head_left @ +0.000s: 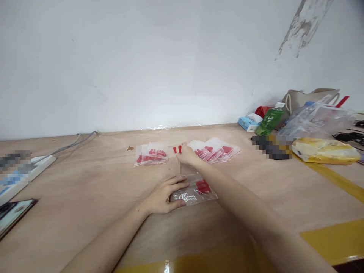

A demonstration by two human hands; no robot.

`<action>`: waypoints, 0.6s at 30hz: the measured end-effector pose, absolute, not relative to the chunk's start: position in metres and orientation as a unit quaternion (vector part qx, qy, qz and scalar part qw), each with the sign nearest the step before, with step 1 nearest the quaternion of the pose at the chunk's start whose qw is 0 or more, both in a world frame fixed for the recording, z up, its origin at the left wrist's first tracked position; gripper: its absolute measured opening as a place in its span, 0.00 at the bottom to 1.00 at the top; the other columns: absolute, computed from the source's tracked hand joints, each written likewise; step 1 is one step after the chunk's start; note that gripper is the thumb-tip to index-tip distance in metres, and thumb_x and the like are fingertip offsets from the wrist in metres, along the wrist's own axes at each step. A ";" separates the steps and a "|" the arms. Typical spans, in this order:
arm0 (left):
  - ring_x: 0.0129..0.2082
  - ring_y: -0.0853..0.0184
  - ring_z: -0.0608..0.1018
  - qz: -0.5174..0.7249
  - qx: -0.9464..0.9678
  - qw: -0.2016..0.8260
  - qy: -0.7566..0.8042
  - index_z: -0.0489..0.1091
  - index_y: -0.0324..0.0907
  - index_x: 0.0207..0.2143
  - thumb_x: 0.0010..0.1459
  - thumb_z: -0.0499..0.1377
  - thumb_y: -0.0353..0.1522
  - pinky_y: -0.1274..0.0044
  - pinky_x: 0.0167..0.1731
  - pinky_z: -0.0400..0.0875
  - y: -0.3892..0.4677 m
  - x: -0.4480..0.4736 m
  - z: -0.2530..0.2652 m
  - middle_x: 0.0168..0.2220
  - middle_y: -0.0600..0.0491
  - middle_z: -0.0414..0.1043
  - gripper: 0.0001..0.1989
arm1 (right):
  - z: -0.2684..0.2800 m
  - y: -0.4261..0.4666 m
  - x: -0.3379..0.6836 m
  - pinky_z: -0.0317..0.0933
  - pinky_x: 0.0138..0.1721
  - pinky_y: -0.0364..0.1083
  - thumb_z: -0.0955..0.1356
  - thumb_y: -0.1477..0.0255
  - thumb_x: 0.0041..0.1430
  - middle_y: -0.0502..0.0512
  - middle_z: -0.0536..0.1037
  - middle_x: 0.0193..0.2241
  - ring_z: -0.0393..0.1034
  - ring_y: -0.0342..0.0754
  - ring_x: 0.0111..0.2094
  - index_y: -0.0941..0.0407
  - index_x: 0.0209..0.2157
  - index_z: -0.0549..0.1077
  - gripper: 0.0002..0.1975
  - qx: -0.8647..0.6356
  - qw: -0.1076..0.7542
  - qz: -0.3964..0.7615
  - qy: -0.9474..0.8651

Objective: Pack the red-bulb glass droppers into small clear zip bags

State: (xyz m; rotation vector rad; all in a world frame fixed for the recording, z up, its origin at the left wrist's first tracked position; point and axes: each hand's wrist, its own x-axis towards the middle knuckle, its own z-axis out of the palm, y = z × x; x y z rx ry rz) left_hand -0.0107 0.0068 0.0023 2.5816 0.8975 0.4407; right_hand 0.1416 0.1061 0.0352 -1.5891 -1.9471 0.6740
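My left hand [166, 195] lies on the table with fingers and thumb spread apart. Its fingertips rest on the left end of a clear plastic bag [189, 198]. Several small red pieces [203, 186] sit in that bag's right part. Farther back, my right hand [187, 154] has its fingers closed at two thin pieces with red, bulb-like ends [177, 149]. A faint thin stem seems to run down from them; the exact grip is partly hidden. Beyond it on the right lie overlapping filled bags [217, 151]; another group of bags with red pieces [152, 156] lies to the left.
A white power strip [42, 170] and a phone-like device [17, 216] lie at left. At the back right stand a tissue pack [248, 123], a green bottle [270, 121] and a plastic carrier bag [315, 117]. A yellow tissue packet [325, 151] lies nearer. A wall closes off the back.
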 end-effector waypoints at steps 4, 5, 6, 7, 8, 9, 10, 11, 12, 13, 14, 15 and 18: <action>0.57 0.59 0.60 0.157 0.919 0.178 0.315 0.58 0.48 0.56 0.55 0.56 0.42 0.64 0.56 0.53 0.008 -0.011 0.002 0.59 0.51 0.54 0.27 | 0.034 0.073 0.198 0.62 0.26 0.42 0.62 0.72 0.50 0.46 0.69 0.25 0.67 0.42 0.23 0.56 0.52 0.54 0.26 -0.510 0.445 0.289 -0.677; 0.57 0.59 0.60 0.156 0.919 0.178 0.314 0.58 0.48 0.56 0.55 0.56 0.42 0.64 0.57 0.53 0.008 -0.011 0.001 0.59 0.50 0.54 0.27 | 0.030 0.065 0.214 0.61 0.22 0.41 0.62 0.70 0.50 0.44 0.67 0.24 0.66 0.41 0.19 0.54 0.52 0.52 0.26 -0.499 0.492 0.322 -0.637; 0.57 0.59 0.60 0.155 0.919 0.178 0.315 0.58 0.48 0.56 0.55 0.56 0.42 0.64 0.57 0.53 0.008 -0.011 0.001 0.59 0.50 0.54 0.26 | 0.025 0.056 0.229 0.60 0.19 0.41 0.63 0.68 0.50 0.42 0.65 0.22 0.65 0.41 0.17 0.54 0.51 0.52 0.27 -0.497 0.537 0.339 -0.591; 0.58 0.59 0.59 0.152 0.920 0.178 0.316 0.58 0.48 0.56 0.55 0.56 0.42 0.64 0.57 0.53 0.008 -0.011 0.000 0.59 0.51 0.54 0.26 | 0.020 0.049 0.242 0.59 0.17 0.40 0.64 0.67 0.48 0.40 0.64 0.21 0.64 0.41 0.16 0.54 0.50 0.52 0.27 -0.500 0.574 0.339 -0.552; 0.58 0.59 0.59 0.150 0.919 0.177 0.318 0.58 0.48 0.56 0.55 0.55 0.42 0.64 0.57 0.53 0.009 -0.012 0.000 0.59 0.51 0.53 0.26 | 0.014 0.044 0.254 0.59 0.17 0.40 0.66 0.66 0.47 0.40 0.63 0.20 0.64 0.41 0.16 0.54 0.49 0.53 0.28 -0.501 0.601 0.339 -0.524; 0.58 0.59 0.59 0.147 0.919 0.175 0.321 0.57 0.49 0.56 0.55 0.55 0.42 0.64 0.57 0.53 0.009 -0.012 0.000 0.59 0.51 0.53 0.26 | 0.008 0.040 0.263 0.59 0.17 0.40 0.67 0.66 0.46 0.39 0.63 0.19 0.64 0.41 0.16 0.54 0.47 0.53 0.28 -0.500 0.623 0.335 -0.500; 0.58 0.59 0.59 0.145 0.919 0.173 0.323 0.57 0.49 0.56 0.56 0.55 0.42 0.63 0.57 0.52 0.009 -0.012 -0.001 0.60 0.51 0.53 0.26 | 0.003 0.037 0.269 0.60 0.17 0.40 0.68 0.65 0.45 0.39 0.64 0.19 0.64 0.41 0.16 0.53 0.46 0.54 0.27 -0.501 0.637 0.333 -0.482; 0.58 0.59 0.58 0.143 0.920 0.171 0.324 0.57 0.49 0.57 0.56 0.55 0.42 0.63 0.57 0.52 0.009 -0.012 -0.001 0.60 0.51 0.53 0.26 | -0.002 0.036 0.273 0.61 0.17 0.40 0.68 0.65 0.44 0.40 0.65 0.19 0.65 0.41 0.17 0.53 0.45 0.54 0.27 -0.501 0.644 0.337 -0.470; 0.58 0.59 0.58 0.143 0.920 0.169 0.324 0.56 0.49 0.57 0.56 0.55 0.42 0.63 0.57 0.52 0.009 -0.013 -0.001 0.60 0.51 0.52 0.26 | -0.006 0.036 0.275 0.62 0.17 0.40 0.69 0.65 0.44 0.40 0.66 0.20 0.65 0.41 0.17 0.52 0.44 0.54 0.27 -0.503 0.645 0.344 -0.462; 0.58 0.59 0.58 0.142 0.920 0.168 0.324 0.56 0.49 0.57 0.56 0.55 0.42 0.63 0.57 0.52 0.009 -0.013 -0.001 0.60 0.51 0.52 0.26 | -0.009 0.036 0.275 0.62 0.18 0.41 0.69 0.65 0.44 0.40 0.66 0.20 0.66 0.41 0.17 0.52 0.44 0.54 0.27 -0.503 0.641 0.355 -0.457; 0.58 0.59 0.58 0.142 0.921 0.167 0.323 0.56 0.49 0.57 0.56 0.55 0.42 0.63 0.57 0.52 0.009 -0.013 -0.001 0.60 0.51 0.52 0.26 | -0.013 0.037 0.273 0.64 0.18 0.42 0.69 0.65 0.44 0.40 0.66 0.20 0.66 0.42 0.17 0.52 0.43 0.53 0.27 -0.502 0.637 0.368 -0.455; 0.58 0.59 0.58 0.142 0.921 0.166 0.323 0.56 0.49 0.57 0.56 0.55 0.42 0.63 0.57 0.52 0.009 -0.012 -0.001 0.60 0.51 0.52 0.26 | -0.015 0.038 0.271 0.65 0.19 0.43 0.69 0.65 0.44 0.40 0.66 0.20 0.67 0.42 0.17 0.52 0.43 0.53 0.27 -0.499 0.634 0.379 -0.454; 0.58 0.59 0.58 0.139 0.921 0.165 0.324 0.56 0.49 0.57 0.56 0.55 0.42 0.63 0.57 0.52 0.009 -0.012 0.000 0.60 0.51 0.52 0.26 | -0.021 0.040 0.263 0.67 0.21 0.45 0.69 0.65 0.45 0.41 0.67 0.22 0.68 0.43 0.19 0.52 0.42 0.52 0.25 -0.479 0.644 0.389 -0.452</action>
